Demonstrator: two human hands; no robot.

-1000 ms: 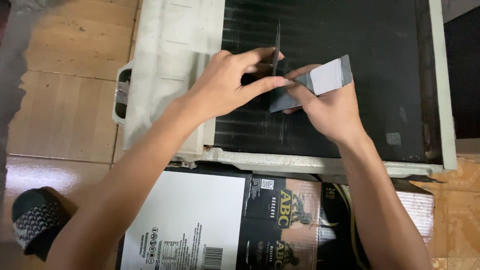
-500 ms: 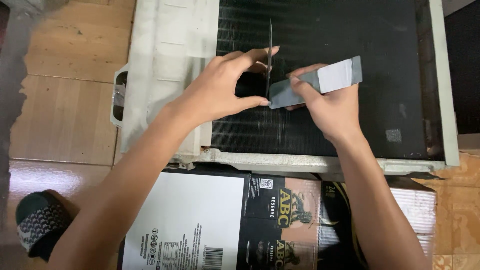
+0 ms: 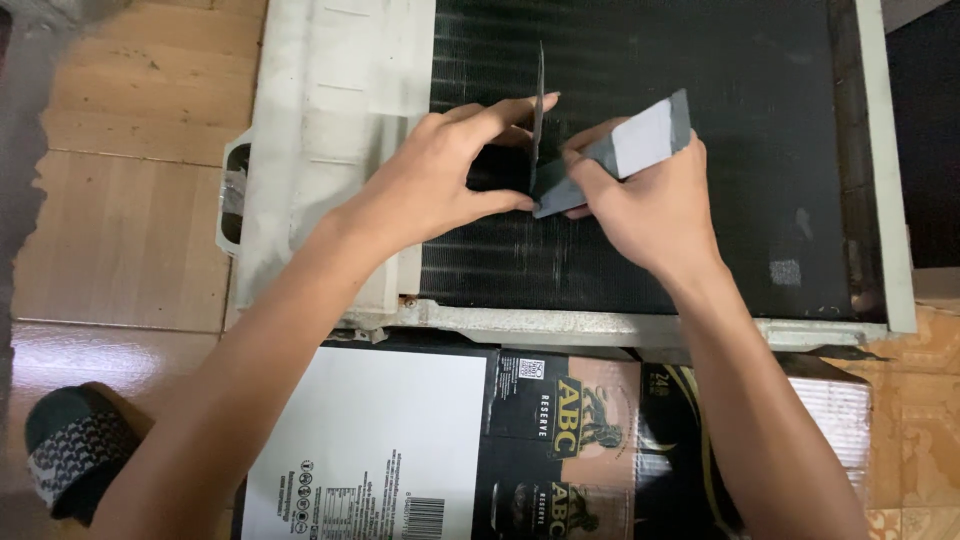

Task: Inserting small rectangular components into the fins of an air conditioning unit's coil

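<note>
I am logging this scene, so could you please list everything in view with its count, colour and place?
air-conditioner unit: one, off-white casing, on the floor at top.
fin coil: one, black, fills the unit's face.
thin blade: one, dark, upright on the coil.
flat tool: one, grey, tilted against the coil.
cardboard box: one, white and black, flattened below the unit.
floor: tan tiles, left.
foot: one, dark patterned sock, lower left.
left hand: pinches the blade.
right hand: holds the tool.

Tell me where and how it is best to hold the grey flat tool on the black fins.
Probably grip the grey tool at its wide upper end, from the right side. That end stands free above the fins, while its narrow tip lies low by the thin blade. The right hand holds it there; the left hand pinches the blade.
</note>
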